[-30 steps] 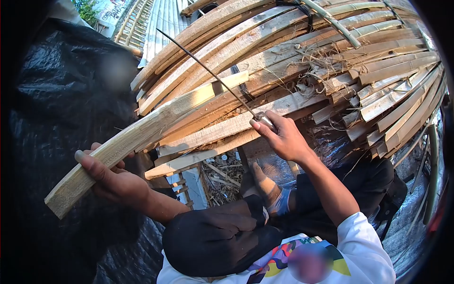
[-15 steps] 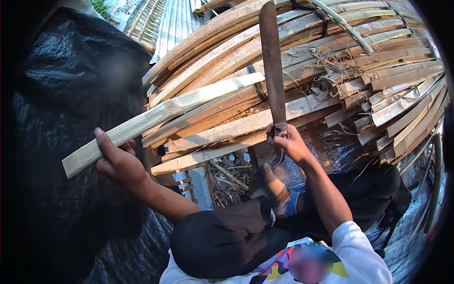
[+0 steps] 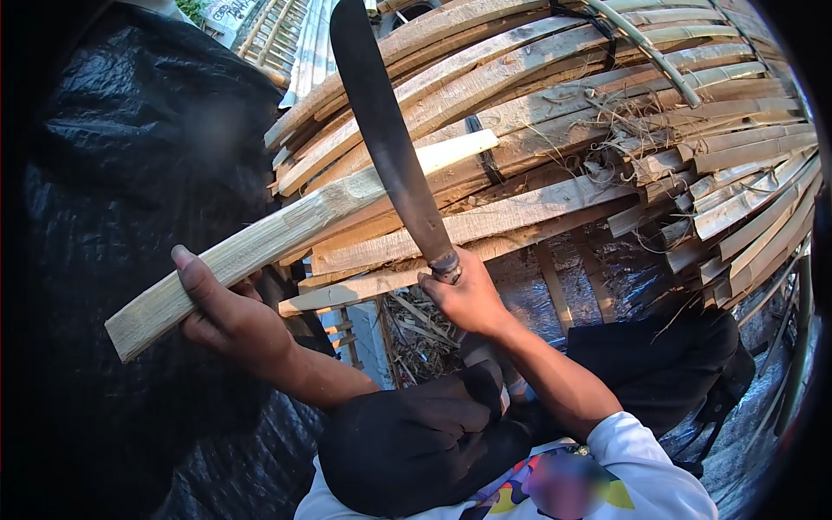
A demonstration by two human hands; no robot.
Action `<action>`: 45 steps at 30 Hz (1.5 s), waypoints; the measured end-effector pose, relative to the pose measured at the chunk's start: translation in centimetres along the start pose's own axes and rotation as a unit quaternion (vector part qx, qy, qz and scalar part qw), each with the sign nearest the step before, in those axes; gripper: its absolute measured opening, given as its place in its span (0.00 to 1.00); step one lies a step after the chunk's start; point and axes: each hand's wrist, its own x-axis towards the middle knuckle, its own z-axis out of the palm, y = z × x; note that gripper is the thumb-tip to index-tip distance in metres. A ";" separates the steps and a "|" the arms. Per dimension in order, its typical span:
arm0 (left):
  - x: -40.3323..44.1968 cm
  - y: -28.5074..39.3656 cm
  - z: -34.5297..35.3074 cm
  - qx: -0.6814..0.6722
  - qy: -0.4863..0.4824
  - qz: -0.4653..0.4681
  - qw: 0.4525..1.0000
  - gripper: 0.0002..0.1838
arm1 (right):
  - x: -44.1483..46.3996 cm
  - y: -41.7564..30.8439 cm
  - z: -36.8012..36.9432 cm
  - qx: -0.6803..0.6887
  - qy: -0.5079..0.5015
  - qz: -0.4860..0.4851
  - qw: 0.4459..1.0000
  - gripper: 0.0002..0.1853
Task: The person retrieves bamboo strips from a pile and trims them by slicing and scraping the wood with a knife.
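Note:
My left hand grips a pale wooden stake near its broad, squared end, thumb on top. The stake slants up to the right and narrows to a whiter, trimmed tip. In my right hand is a machete, its fingers wrapped round the handle just below the metal collar. The long dark blade points up and to the left, passing in front of the stake's far half. Whether the blade touches the wood I cannot tell. Most of the handle is hidden in my fist.
Stacked wooden planks lie beyond my hands, and split bamboo lengths fill the right. A black tarp hangs along the left. My bent knee is close below my hands. Dry scraps lie beneath the planks.
My right hand has moved left, and the machete has swung from nearly upright to leaning left across the stake. My left hand and the stake's broad end have dropped slightly.

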 end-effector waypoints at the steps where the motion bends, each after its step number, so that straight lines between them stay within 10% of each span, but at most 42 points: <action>1: 0.0 0.1 -0.3 0.007 -0.015 -0.012 1.000 0.38 | 0.2 0.4 -0.4 0.003 -0.002 0.045 0.999 0.06; 6: -0.7 0.7 0.2 0.002 -0.005 0.007 1.000 0.39 | 1.1 0.5 -0.9 0.165 -0.001 0.247 0.955 0.05; 12: -0.9 1.9 0.7 -0.019 -0.017 0.015 1.000 0.38 | -0.4 -4.0 1.9 0.017 0.001 -0.077 0.997 0.08; 18: -1.7 1.4 0.2 -0.010 -0.052 0.076 0.996 0.34 | 1.0 -1.7 -1.9 0.152 0.021 0.231 0.961 0.05; 26: -1.4 1.8 0.3 -0.040 -0.076 0.052 0.995 0.31 | -0.6 -4.9 0.4 -0.031 -0.020 -0.058 0.998 0.08; 30: -1.4 1.5 -0.3 -0.011 -0.100 0.066 0.993 0.30 | -0.1 -2.8 -1.5 0.081 -0.024 0.186 0.979 0.06; 33: -1.7 1.8 0.4 -0.077 -0.084 0.070 0.991 0.29 | -0.5 -2.8 -0.7 0.096 -0.012 0.189 0.977 0.06; 38: -2.0 2.2 0.6 -0.079 -0.078 0.073 0.991 0.28 | -1.9 -7.5 0.5 -0.002 -0.033 -0.029 0.999 0.09; 45: -1.5 3.3 0.9 -0.085 -0.105 0.083 0.987 0.25 | -3.2 -8.7 1.2 -0.064 0.014 -0.094 0.993 0.21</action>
